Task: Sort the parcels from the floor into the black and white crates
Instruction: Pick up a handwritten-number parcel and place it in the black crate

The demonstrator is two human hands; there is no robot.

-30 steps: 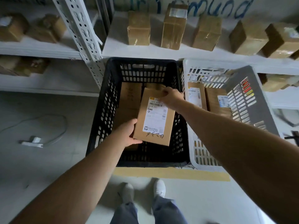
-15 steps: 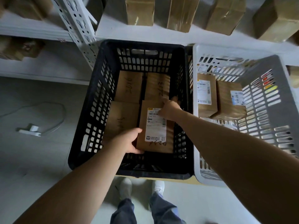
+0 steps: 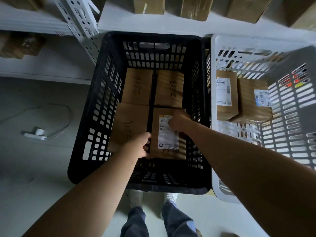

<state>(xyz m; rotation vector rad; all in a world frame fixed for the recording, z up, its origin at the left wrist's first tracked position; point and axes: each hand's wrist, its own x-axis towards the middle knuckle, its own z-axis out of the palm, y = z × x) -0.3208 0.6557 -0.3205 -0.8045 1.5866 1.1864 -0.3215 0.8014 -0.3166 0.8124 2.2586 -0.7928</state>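
Note:
A brown parcel with a white label point(image 3: 168, 139) lies low in the near right corner of the black crate point(image 3: 89, 134). My left hand point(image 3: 141, 146) grips its near left edge. My right hand point(image 3: 177, 121) holds its far right corner, fingers curled over the label's top. Three other brown parcels with handwritten numbers lie in the black crate: one near left point(image 3: 130, 124), two at the back point(image 3: 138, 86) point(image 3: 169, 88). The white crate point(image 3: 290, 117) stands to the right, touching the black one, and holds two labelled parcels point(image 3: 225, 94) point(image 3: 253, 101).
White metal shelving point(image 3: 51, 65) runs behind both crates, with brown boxes point(image 3: 195, 7) on the upper shelf. A white charger with a cable point(image 3: 36, 132) lies on the grey floor at the left. My shoes point(image 3: 136, 197) stand just in front of the black crate.
Both hands have lowered the labelled parcel from above the black crate down into its near right corner. The camera has tipped closer over the crates.

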